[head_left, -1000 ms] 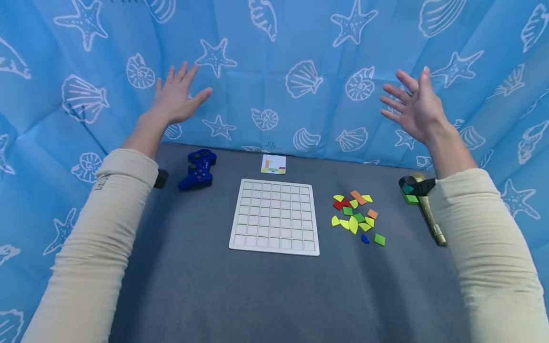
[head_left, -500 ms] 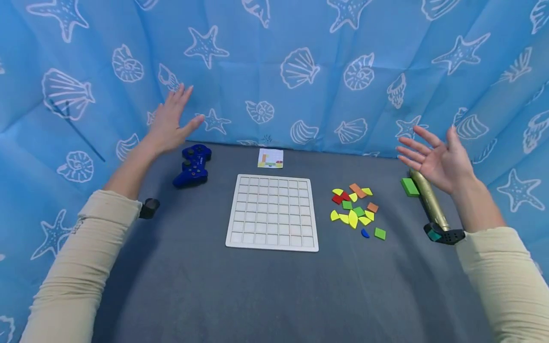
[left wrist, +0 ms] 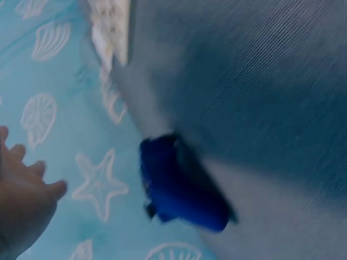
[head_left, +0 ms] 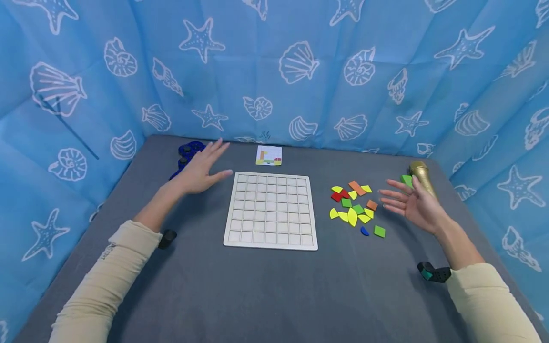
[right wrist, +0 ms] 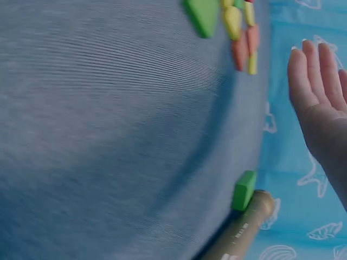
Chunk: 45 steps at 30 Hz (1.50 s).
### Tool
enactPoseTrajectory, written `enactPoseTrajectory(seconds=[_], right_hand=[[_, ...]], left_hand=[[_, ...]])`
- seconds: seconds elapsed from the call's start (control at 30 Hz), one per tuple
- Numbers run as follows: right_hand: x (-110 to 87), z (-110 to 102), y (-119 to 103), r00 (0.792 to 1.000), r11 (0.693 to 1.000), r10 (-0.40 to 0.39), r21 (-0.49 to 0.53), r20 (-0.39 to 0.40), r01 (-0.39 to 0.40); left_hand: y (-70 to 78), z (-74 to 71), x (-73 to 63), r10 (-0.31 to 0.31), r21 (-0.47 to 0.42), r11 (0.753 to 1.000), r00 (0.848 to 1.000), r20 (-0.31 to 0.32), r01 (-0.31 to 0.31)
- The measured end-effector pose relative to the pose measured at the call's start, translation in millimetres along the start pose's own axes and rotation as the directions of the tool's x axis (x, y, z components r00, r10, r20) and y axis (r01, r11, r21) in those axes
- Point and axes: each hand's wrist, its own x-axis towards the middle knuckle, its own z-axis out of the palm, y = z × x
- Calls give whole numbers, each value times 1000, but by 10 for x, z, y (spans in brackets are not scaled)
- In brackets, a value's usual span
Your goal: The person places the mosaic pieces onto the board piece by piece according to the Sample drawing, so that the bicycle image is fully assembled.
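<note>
Your left hand (head_left: pixel 199 171), spread, empty, hovered by the blue gamepad (left wrist: pixel 181 189); white grid board (head_left: pixel 271 211) lay mid-tabletop (head_left: pixel 257 295), coloured tiles (head_left: pixel 352 217) beside; your right hand (head_left: pixel 413 205), fingers extended, held nothing. Seemingly pre-grasp; next move likely called for pinching a tile.

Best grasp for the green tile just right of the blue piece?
Probably the near and far edges of the green tile, right hand coming down from above-right. It lies flat on the table, leaving only low side edges to catch; the blue piece sits left, apart from it, and the yellow pieces lie farther back.
</note>
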Motion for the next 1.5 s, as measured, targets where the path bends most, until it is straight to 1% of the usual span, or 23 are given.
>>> enactPoseTrajectory(seconds=[0.07,0.13,0.2,0.23,0.3,0.37,0.4,0.5,0.53,0.6,0.73,0.87,0.93,0.97,1.03,1.1,1.2,1.23,1.37,1.4,1.5], right_hand=[[7,9,89,999,992,20,-127,-49,-26],[24,21,162,993,968,37,-244,-115,-65],[47,39,218,985,947,50,-306,-164,-99],[56,53,241,983,936,52,-335,-176,-109],[75,88,282,977,912,52,-390,-206,-131],[94,132,323,969,869,43,-470,-242,-156],[104,157,343,965,838,38,-518,-259,-172],[133,218,392,953,734,32,-640,-303,-228],[142,232,404,951,708,29,-665,-309,-238],[153,253,420,951,679,26,-693,-309,-243],[164,288,431,947,630,13,-733,-321,-257],[176,339,443,938,575,9,-766,-346,-288],[182,370,454,940,540,-8,-793,-340,-282],[184,377,462,941,516,-19,-810,-338,-280],[188,389,481,948,447,-59,-858,-313,-255],[194,390,504,955,383,-94,-896,-282,-226],[200,373,541,960,291,-141,-937,-242,-193],[201,365,553,961,274,-149,-944,-232,-186],[202,323,612,961,188,-184,-967,-205,-170],[204,311,629,961,159,-194,-973,-197,-167],[208,289,669,960,99,-221,-983,-173,-154]], left_hand=[[3,137,-14,-21,2,1000,997,79,21],[11,261,-23,-36,-2,999,988,152,36],[39,352,-30,-44,-13,999,979,201,48],[54,384,-34,-52,-16,998,973,223,57],[68,451,-46,-48,-22,998,968,246,55],[81,503,-68,-46,-22,998,961,273,54],[82,528,-80,-48,-14,998,955,294,54],[87,587,-112,-47,-2,999,936,349,50],[99,594,-118,-52,6,999,928,370,53],[120,600,-115,-59,10,998,914,402,60],[135,609,-95,-67,9,997,900,431,70],[112,618,-83,-66,11,998,898,435,68],[94,621,-77,-59,14,998,899,433,58],[84,626,-73,-59,22,998,898,435,55],[71,632,-64,-61,34,998,896,440,51],[68,631,-57,-69,49,997,892,447,52],[73,626,-47,-74,70,996,888,454,47],[79,620,-47,-71,75,996,888,455,41],[95,618,-48,-67,101,995,885,460,23],[96,621,-50,-68,108,994,885,461,20],[91,636,-48,-74,129,991,883,463,15]])
